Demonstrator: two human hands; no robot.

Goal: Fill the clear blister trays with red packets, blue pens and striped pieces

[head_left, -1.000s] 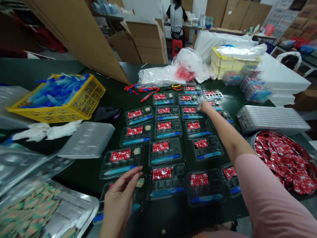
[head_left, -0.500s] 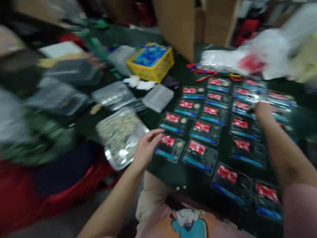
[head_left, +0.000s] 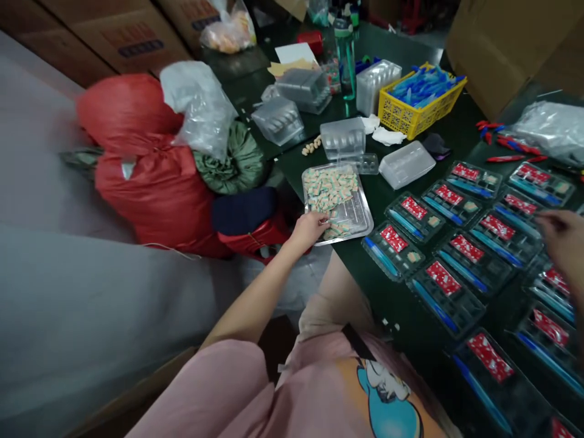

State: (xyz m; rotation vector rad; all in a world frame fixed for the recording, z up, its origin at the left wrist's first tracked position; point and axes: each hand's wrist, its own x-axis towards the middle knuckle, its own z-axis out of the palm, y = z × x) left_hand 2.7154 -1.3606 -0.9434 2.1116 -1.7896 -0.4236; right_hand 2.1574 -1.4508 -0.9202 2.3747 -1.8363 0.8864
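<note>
My left hand reaches into a shiny metal tray, its fingertips pinched together among small flat peach-and-green pieces. One of those pieces seems to be between the fingers. At the right edge, my right hand hovers above rows of clear plastic trays, fingers curled and partly blurred; anything in them is hidden. Each clear tray holds a red-and-white patterned card and a blue pen. A peach-coloured piece lies in the clear tray nearest the metal one.
Behind the metal tray are empty clear plastic trays, a yellow basket of blue pens and a teal bottle. Red pens lie at the back right. Left of the table stand red sacks and cardboard boxes.
My view has turned left. My left hand has gone from beside the clear trays into the metal tray, where its fingers have closed. My right hand stays over the clear trays.
</note>
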